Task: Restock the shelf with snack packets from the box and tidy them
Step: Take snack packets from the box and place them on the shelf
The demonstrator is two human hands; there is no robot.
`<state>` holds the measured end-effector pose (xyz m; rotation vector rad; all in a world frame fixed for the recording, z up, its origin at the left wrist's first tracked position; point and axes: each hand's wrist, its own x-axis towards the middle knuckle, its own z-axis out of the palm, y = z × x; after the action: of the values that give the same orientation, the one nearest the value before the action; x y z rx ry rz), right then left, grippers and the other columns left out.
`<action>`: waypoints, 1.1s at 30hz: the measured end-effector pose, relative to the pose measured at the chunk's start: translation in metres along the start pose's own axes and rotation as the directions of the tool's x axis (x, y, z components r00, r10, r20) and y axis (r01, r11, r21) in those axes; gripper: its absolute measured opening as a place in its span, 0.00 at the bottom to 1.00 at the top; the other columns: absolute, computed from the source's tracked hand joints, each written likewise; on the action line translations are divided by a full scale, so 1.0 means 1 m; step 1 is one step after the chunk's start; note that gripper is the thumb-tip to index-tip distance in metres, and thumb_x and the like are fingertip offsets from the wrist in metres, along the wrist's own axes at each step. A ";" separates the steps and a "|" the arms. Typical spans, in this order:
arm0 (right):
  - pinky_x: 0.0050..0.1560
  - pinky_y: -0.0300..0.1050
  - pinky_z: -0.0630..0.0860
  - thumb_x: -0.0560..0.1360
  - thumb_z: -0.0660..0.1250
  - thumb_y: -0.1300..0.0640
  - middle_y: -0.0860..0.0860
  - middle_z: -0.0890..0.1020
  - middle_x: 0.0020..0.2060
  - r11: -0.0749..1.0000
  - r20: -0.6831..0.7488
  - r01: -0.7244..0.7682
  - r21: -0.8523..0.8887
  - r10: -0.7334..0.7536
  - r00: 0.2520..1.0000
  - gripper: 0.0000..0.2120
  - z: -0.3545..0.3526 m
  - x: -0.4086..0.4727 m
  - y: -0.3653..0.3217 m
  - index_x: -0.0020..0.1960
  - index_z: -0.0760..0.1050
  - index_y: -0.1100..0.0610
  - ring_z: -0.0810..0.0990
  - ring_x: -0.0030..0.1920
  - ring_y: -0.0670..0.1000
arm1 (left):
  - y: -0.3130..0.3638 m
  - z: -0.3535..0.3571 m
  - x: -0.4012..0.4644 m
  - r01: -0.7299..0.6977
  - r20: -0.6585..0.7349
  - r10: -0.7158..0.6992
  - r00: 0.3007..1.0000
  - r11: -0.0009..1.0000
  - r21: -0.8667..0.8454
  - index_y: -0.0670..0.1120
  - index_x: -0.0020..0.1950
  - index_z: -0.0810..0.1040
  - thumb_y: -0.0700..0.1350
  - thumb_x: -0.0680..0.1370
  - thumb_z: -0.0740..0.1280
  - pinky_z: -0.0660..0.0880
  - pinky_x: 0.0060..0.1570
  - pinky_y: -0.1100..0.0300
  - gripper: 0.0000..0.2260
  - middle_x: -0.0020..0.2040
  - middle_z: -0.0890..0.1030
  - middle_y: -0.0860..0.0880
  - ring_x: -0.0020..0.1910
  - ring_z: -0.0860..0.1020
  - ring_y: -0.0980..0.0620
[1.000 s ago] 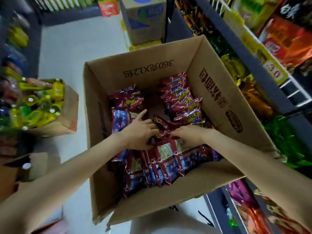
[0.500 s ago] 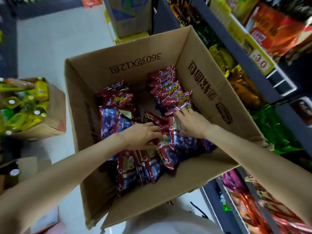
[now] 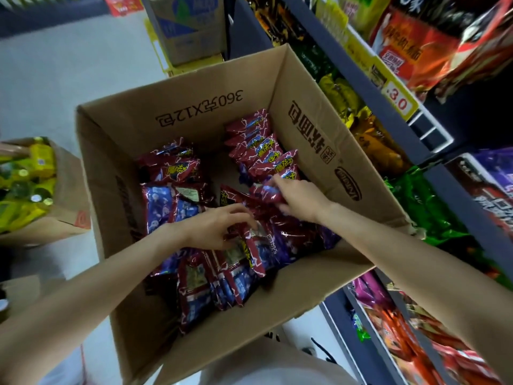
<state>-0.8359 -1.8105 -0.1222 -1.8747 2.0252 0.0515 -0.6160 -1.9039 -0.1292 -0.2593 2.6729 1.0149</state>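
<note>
An open cardboard box [image 3: 194, 112] holds several dark red and blue snack packets [image 3: 261, 151], some in a row at the back right, others lying at the front. Both my hands are inside it. My left hand [image 3: 219, 229] has its fingers curled around the top of packets in the front pile [image 3: 249, 245]. My right hand [image 3: 297, 198] grips a red packet [image 3: 266, 191] near the end of the back row. The shelf [image 3: 361, 87] with snack bags runs along the right.
A smaller open carton of yellow and green bottles [image 3: 30, 187] stands on the floor to the left. Another taped carton [image 3: 191, 26] sits beyond the box. Shelves on the right carry yellow, green, red and purple bags, with a yellow price tag [image 3: 397, 101].
My right hand moved from the front pile back toward the rear row and took hold of a packet. My left hand stayed on the front packets. The view shifted slightly.
</note>
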 end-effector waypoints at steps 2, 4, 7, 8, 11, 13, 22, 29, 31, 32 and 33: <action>0.54 0.54 0.77 0.74 0.70 0.58 0.55 0.80 0.56 0.964 -0.088 -0.108 0.243 0.133 0.987 0.20 -0.017 -0.002 0.008 0.62 0.68 0.56 0.80 0.54 0.57 | -0.001 0.002 0.001 0.021 -0.026 -0.020 0.999 0.999 0.036 0.58 0.63 0.70 0.43 0.73 0.71 0.74 0.49 0.62 0.21 0.64 0.68 0.56 0.53 0.73 0.58; 0.57 0.50 0.77 0.74 0.70 0.59 0.52 0.81 0.53 0.809 -0.127 -0.170 0.562 0.288 0.949 0.17 -0.035 -0.009 0.013 0.62 0.71 0.56 0.81 0.53 0.53 | -0.001 0.002 0.005 0.003 -0.135 0.016 0.991 0.990 0.140 0.53 0.61 0.73 0.46 0.72 0.72 0.75 0.46 0.58 0.18 0.58 0.74 0.53 0.52 0.75 0.53; 0.57 0.50 0.78 0.73 0.71 0.58 0.51 0.81 0.56 0.453 -0.100 -0.121 0.884 0.435 0.895 0.23 -0.063 -0.031 0.017 0.67 0.71 0.57 0.82 0.53 0.51 | 0.000 -0.010 0.008 -0.005 -0.257 0.043 0.965 0.989 0.146 0.52 0.55 0.76 0.61 0.71 0.67 0.72 0.45 0.60 0.18 0.51 0.77 0.55 0.50 0.73 0.57; 0.53 0.48 0.79 0.73 0.71 0.57 0.52 0.81 0.56 0.358 -0.103 -0.079 0.930 0.463 0.880 0.24 -0.071 -0.041 0.017 0.67 0.70 0.57 0.83 0.51 0.50 | 0.003 -0.018 0.007 0.017 -0.290 -0.005 0.957 0.999 0.039 0.54 0.53 0.75 0.63 0.71 0.67 0.71 0.45 0.61 0.18 0.49 0.77 0.57 0.48 0.72 0.60; 0.45 0.40 0.80 0.75 0.68 0.57 0.50 0.81 0.54 0.281 -0.207 0.061 0.958 0.526 0.825 0.14 -0.086 -0.076 0.016 0.59 0.70 0.48 0.84 0.45 0.44 | 0.013 -0.041 0.001 0.033 -0.387 -0.205 0.899 0.913 -0.406 0.57 0.50 0.76 0.60 0.70 0.70 0.73 0.44 0.62 0.12 0.44 0.79 0.58 0.44 0.77 0.59; 0.50 0.46 0.79 0.76 0.68 0.56 0.49 0.80 0.53 0.312 -0.300 0.133 0.941 0.583 0.755 0.14 -0.092 -0.099 0.015 0.57 0.66 0.48 0.83 0.48 0.46 | 0.024 -0.053 -0.001 -0.032 -0.460 -0.286 0.840 0.821 -0.570 0.54 0.51 0.78 0.55 0.71 0.71 0.75 0.46 0.63 0.11 0.44 0.82 0.55 0.44 0.80 0.57; 0.69 0.51 0.67 0.78 0.62 0.57 0.49 0.75 0.63 0.356 -0.460 0.313 0.881 0.800 0.386 0.20 -0.095 -0.221 0.019 0.68 0.63 0.50 0.74 0.62 0.46 | 0.150 -0.078 0.026 -0.313 -0.692 -0.316 0.649 0.718 -0.622 0.51 0.44 0.80 0.55 0.70 0.69 0.78 0.49 0.53 0.09 0.43 0.84 0.50 0.45 0.82 0.49; 0.69 0.37 0.63 0.78 0.62 0.59 0.35 0.63 0.69 0.550 -0.585 0.222 0.805 0.798 0.143 0.29 -0.075 -0.372 0.027 0.69 0.51 0.39 0.66 0.69 0.39 | 0.285 -0.036 0.083 -0.455 -0.683 -0.023 0.730 0.729 -0.511 0.54 0.55 0.75 0.58 0.72 0.67 0.76 0.53 0.52 0.15 0.49 0.83 0.53 0.51 0.81 0.51; 0.63 0.31 0.67 0.79 0.60 0.64 0.30 0.67 0.66 0.580 -0.607 0.217 0.785 0.791 0.079 0.27 -0.065 -0.418 0.032 0.68 0.54 0.40 0.71 0.65 0.38 | 0.325 -0.017 0.105 -0.505 -0.682 0.035 0.730 0.699 -0.505 0.53 0.56 0.74 0.57 0.72 0.67 0.76 0.53 0.54 0.16 0.49 0.82 0.56 0.51 0.81 0.53; 0.66 0.36 0.67 0.79 0.60 0.63 0.37 0.69 0.67 0.600 -0.616 0.173 0.781 0.786 0.054 0.26 -0.060 -0.439 0.037 0.66 0.56 0.37 0.71 0.66 0.44 | 0.347 -0.007 0.115 -0.526 -0.676 0.063 0.734 0.683 -0.506 0.53 0.57 0.74 0.56 0.73 0.67 0.76 0.53 0.56 0.14 0.49 0.82 0.57 0.51 0.80 0.54; 0.70 0.45 0.65 0.79 0.60 0.61 0.44 0.69 0.67 0.623 -0.631 0.124 0.772 0.775 0.034 0.25 -0.056 -0.458 0.042 0.64 0.59 0.34 0.71 0.67 0.50 | 0.366 0.002 0.127 -0.543 -0.671 0.091 0.736 0.672 -0.503 0.55 0.57 0.73 0.53 0.75 0.67 0.75 0.55 0.56 0.12 0.50 0.81 0.57 0.51 0.80 0.56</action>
<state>-0.8731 -1.3847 0.0564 -0.6083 2.5655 -2.1108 -0.8309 -1.6408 0.0572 -0.2488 2.7773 2.4139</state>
